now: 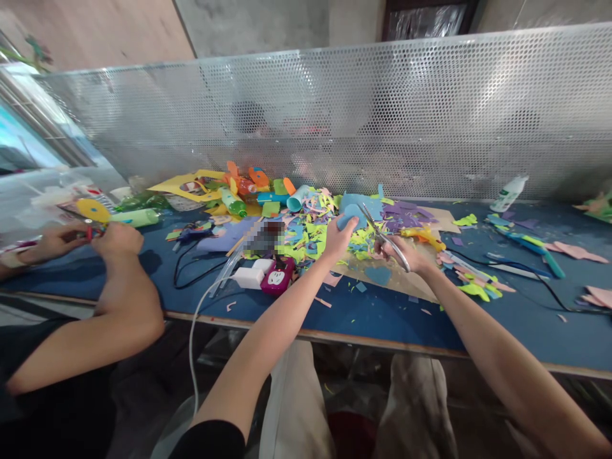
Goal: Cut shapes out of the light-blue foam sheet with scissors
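My left hand (339,238) pinches a light blue sheet piece (350,215), foam or paper, with a rounded outline. Scissors (400,250) are gripped in my right hand (415,255), their blades pointing up and left, close beside the blue piece. From this angle I cannot tell whether the blades touch it. Below both hands lies a heap of cut scraps (313,239), mostly lime green, with pink and blue bits. Purple scraps (406,215) and a yellow-handled tool (424,237) are just past my right hand. A blue cut-out (377,275) rests on brown cardboard (406,280).
A perforated metal screen (358,121) runs along the table's back. Left of me, a co-worker's hands (117,239) work near a pale green bottle (138,218). A purple charger block (277,277) with a white cable lies near the front; a white glue bottle (509,193) stands tilted at right.
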{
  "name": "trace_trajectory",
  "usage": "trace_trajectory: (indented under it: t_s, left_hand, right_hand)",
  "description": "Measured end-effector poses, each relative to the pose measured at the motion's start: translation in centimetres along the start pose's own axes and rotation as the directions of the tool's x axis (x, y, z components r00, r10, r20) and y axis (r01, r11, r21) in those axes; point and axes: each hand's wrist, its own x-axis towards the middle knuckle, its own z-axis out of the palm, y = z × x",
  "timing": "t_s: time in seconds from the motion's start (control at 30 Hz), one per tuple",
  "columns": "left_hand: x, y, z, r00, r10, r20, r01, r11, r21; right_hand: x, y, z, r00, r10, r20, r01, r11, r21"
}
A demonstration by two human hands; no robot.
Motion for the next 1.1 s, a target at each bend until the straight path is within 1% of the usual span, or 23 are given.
trace_trajectory:
  t_s: [0.07, 0.13, 0.23, 0.33, 0.43, 0.6, 0.77, 0.9, 1.0, 1.1]
  left_hand:
    - [-0.1, -0.1, 0.1, 1.0, -0.003, 0.016, 0.003, 1.0, 0.016]
    - [-0.3, -0.1, 0.3, 0.999, -0.001, 0.051, 0.0, 1.0, 0.02]
    - [-0.6, 0.1, 0.4, 0.993, 0.026, 0.116, -0.033, 0.998, 0.061]
    - [-0.9, 0.3, 0.2, 0.989, 0.042, 0.145, -0.059, 0.991, 0.121]
    - [-1.0, 0.3, 0.2, 0.988, 0.049, 0.144, -0.069, 0.989, 0.134]
    - [-1.1, 0.2, 0.6, 0.994, 0.037, 0.106, -0.044, 0.997, 0.069]
    - [-0.9, 0.4, 0.8, 0.99, 0.013, 0.138, -0.02, 0.998, 0.056]
    - [-0.9, 0.6, 0.7, 0.989, 0.054, 0.137, -0.068, 0.993, 0.095]
    - [-0.8, 0.8, 0.6, 0.987, 0.089, 0.131, -0.105, 0.986, 0.127]
    - [-0.9, 0.9, 0.4, 0.988, 0.089, 0.122, -0.107, 0.983, 0.147]
  right_hand:
    - [0.0, 0.0, 0.1, 0.999, -0.046, -0.004, 0.046, 0.999, -0.003]
    - [0.1, -0.2, 0.2, 0.998, -0.064, 0.002, 0.064, 0.998, -0.003]
    - [0.0, -0.5, 0.5, 0.999, -0.05, -0.004, 0.05, 0.999, 0.002]
    - [0.0, -0.8, 0.8, 0.999, -0.039, -0.03, 0.039, 0.999, -0.004]
    - [0.0, -0.8, 1.1, 0.997, -0.067, -0.035, 0.066, 0.998, -0.014]
    - [0.2, -0.3, 1.5, 0.997, -0.08, -0.011, 0.08, 0.997, 0.017]
    - [0.5, 0.1, 1.9, 0.997, -0.08, -0.014, 0.08, 0.997, 0.023]
    - [0.4, 0.0, 2.0, 0.998, -0.044, -0.04, 0.046, 0.998, 0.041]
    - [0.4, -0.1, 1.9, 0.997, -0.048, -0.055, 0.05, 0.998, 0.037]
    - [0.4, 0.0, 1.8, 0.998, -0.021, -0.059, 0.024, 0.999, 0.041]
